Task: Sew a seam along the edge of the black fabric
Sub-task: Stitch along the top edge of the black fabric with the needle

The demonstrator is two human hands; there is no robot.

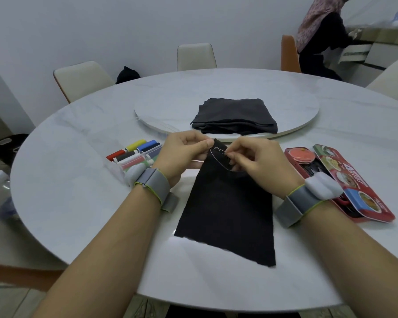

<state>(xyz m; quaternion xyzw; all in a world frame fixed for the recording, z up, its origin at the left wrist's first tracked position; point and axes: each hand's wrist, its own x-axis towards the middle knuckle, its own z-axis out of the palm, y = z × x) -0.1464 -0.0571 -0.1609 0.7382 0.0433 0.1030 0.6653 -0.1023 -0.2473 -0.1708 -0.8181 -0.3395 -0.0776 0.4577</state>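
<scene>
A strip of black fabric (228, 207) hangs from my hands down onto the white table, its near end lying flat. My left hand (184, 152) pinches the fabric's top edge between thumb and forefinger. My right hand (255, 159) is closed on a needle at that same edge, fingertips touching the cloth. A loop of white thread (216, 158) curves across the fabric between the two hands, and a few white stitches show near the top edge. The needle itself is mostly hidden by my fingers.
A folded stack of black cloth (234, 117) lies on the turntable (152, 115) behind my hands. Coloured thread spools (136, 152) sit at the left, an open red sewing tin (340, 180) at the right. Chairs ring the table; a person sits far right.
</scene>
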